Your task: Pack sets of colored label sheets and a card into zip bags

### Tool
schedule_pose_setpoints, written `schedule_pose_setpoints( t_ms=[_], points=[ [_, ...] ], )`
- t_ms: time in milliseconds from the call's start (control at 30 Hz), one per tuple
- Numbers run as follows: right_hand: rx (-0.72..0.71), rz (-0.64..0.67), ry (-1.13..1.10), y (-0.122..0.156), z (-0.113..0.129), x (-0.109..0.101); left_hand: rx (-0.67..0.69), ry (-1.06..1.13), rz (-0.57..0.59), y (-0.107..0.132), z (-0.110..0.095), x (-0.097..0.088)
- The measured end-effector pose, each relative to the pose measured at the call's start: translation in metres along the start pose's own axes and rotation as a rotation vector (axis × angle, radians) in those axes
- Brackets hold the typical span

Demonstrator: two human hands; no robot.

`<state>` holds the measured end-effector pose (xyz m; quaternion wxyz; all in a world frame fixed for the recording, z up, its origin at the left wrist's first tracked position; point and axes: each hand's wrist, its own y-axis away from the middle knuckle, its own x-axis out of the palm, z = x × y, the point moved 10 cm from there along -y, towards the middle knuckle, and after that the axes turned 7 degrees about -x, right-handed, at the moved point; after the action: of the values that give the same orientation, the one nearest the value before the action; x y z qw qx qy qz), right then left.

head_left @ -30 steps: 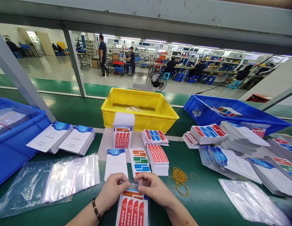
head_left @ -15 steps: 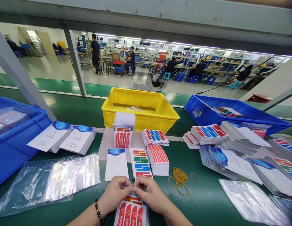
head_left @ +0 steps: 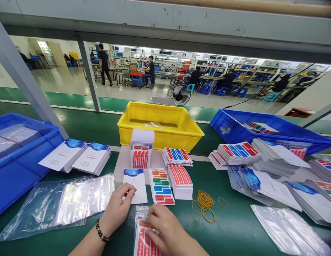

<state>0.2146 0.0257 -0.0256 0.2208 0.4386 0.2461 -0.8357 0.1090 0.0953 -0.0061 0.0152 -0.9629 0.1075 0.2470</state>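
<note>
A clear zip bag (head_left: 141, 211) with red-striped sticker sheets inside lies at the table's front edge. My right hand (head_left: 167, 227) is over the bag's right side, thumb and fingers curled onto it and hiding part of it. My left hand (head_left: 120, 202), a beaded bracelet on its wrist, is curled closed with nothing visible in it. It rests beside the bag, overlapping the lower left of a white-and-blue booklet stack (head_left: 137, 186). To the right of that stack are a multicoloured sticker stack (head_left: 161, 186) and a red sticker stack (head_left: 180, 177).
A yellow bin (head_left: 160, 137) stands behind the stacks, blue bins (head_left: 48, 156) (head_left: 235, 129) at both sides. Rubber bands (head_left: 204, 202) lie right of centre. Clear bags (head_left: 74, 202) lie at left, with more booklets (head_left: 92, 156) behind them. A shelf beam (head_left: 165, 32) crosses above.
My hands have parted from the pinch at the bag's top. The left moved up and left off the bag; the right stayed over the bag, which shifted slightly.
</note>
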Motion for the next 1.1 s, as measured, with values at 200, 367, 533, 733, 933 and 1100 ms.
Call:
schedule_pose_setpoints(
  t_ms=[200, 367, 533, 733, 933, 1100],
  points=[
    [-0.168, 0.222, 0.134, 0.008, 0.01, 0.053, -0.229, -0.505, -0.026, 0.001, 0.032, -0.047],
    [-0.162, 0.161, 0.044, 0.005, 0.003, 0.05, -0.43, -0.73, 0.054, 0.002, 0.085, -0.07],
    [-0.051, -0.019, -0.206, -0.003, 0.0, 0.018, -0.407, -0.702, 0.06, 0.003, 0.086, -0.073],
    [0.211, -0.19, -0.72, -0.006, -0.023, 0.008, -0.255, -0.519, 0.097, 0.01, 0.037, -0.039],
    [0.329, -0.273, -0.678, 0.005, -0.051, 0.023, -0.142, -0.321, 0.268, 0.018, 0.003, 0.039],
    [0.084, -0.356, -0.148, 0.008, -0.034, -0.005, -0.233, 0.036, 0.305, 0.008, 0.014, 0.07]
  ],
)
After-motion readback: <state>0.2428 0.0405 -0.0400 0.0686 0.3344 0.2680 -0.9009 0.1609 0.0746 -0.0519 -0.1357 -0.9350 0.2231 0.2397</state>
